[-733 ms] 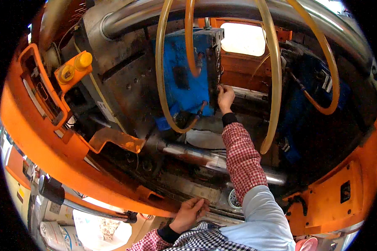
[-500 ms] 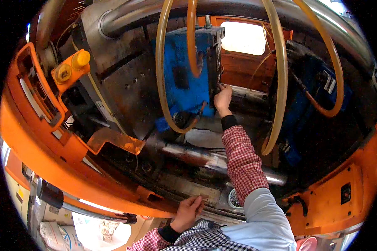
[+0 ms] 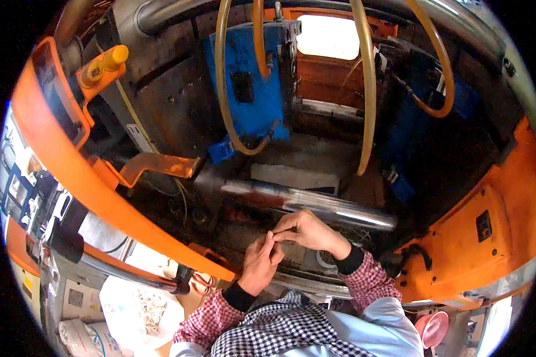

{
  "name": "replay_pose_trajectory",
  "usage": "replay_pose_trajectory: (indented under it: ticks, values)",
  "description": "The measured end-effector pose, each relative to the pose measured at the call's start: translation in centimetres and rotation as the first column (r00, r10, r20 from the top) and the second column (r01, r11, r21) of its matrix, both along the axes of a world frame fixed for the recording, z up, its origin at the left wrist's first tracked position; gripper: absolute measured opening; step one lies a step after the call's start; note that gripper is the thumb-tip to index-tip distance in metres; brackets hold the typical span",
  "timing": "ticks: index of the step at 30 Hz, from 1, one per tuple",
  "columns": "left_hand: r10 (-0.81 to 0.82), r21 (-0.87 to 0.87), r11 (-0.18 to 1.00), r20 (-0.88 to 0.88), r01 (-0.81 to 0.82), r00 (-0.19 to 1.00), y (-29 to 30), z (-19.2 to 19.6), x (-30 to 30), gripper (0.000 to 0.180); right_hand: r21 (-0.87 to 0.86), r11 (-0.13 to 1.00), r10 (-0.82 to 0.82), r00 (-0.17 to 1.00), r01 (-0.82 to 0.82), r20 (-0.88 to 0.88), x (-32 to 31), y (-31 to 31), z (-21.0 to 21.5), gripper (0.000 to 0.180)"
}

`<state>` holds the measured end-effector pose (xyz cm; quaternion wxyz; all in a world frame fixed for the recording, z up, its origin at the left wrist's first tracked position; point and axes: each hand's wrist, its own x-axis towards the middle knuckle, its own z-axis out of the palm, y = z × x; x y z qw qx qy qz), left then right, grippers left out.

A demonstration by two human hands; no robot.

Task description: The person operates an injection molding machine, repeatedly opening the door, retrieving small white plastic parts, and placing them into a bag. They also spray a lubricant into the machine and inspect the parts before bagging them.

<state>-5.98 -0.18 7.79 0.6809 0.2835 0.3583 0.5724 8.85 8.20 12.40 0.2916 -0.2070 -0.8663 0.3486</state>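
My left hand point(image 3: 260, 263) and my right hand point(image 3: 309, 232) meet at the fingertips in front of my body. The thumb and fingers of each are pinched together. Whatever they hold, if anything, is too small to make out. Just beyond them runs a shiny steel bar point(image 3: 339, 209) across the machine. Farther in stands a blue mould half point(image 3: 259, 110) fixed to a dark plate, with a translucent amber hose point(image 3: 221, 77) looping to its lower part. A second blue mould half point(image 3: 411, 122) sits in shadow at the right. Partly behind my right hand shows a small whitish container point(image 3: 326, 259).
An orange machine frame point(image 3: 125, 202) curves along the left, carrying a bracket with a yellow knob point(image 3: 116, 55). Another hanging hose point(image 3: 368, 89) drops at centre right. An orange panel point(image 3: 467, 238) borders the right. Lower left lies a white bag point(image 3: 140, 312) of small pale pieces; a pink bowl point(image 3: 432, 329) is lower right.
My right hand has drawn back from the edge of the blue mould half to my left hand. My left hand has risen slightly, and the view has tilted lower.
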Motion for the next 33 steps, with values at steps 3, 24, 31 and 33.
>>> replay_pose_trajectory:
  ticks: [3,24,31,33]
  values:
    - [-0.038,-0.007,0.999,0.11,0.039,0.993,0.2,-1.0,0.1,0.028,0.073,0.996,-0.056,0.997,0.059,-0.053,0.8,-1.1,-0.9,0.015]
    - [-0.017,-0.148,0.988,-0.364,-0.04,0.931,-3.0,-0.7,-0.4,0.027,-0.065,0.352,-0.78,0.255,0.934,-0.571,-4.5,31.4,4.5,0.016]
    - [0.033,-0.098,0.992,-0.371,-0.074,0.928,-2.3,-1.7,-0.7,0.028,0.011,0.357,-0.736,0.288,0.934,-0.613,-4.6,33.1,3.8,0.019]
    - [0.017,-0.095,0.993,-0.427,-0.063,0.904,-2.1,-1.1,-0.7,0.028,-0.001,0.364,-0.734,0.286,0.932,-0.616,-4.7,33.0,3.9,0.023]
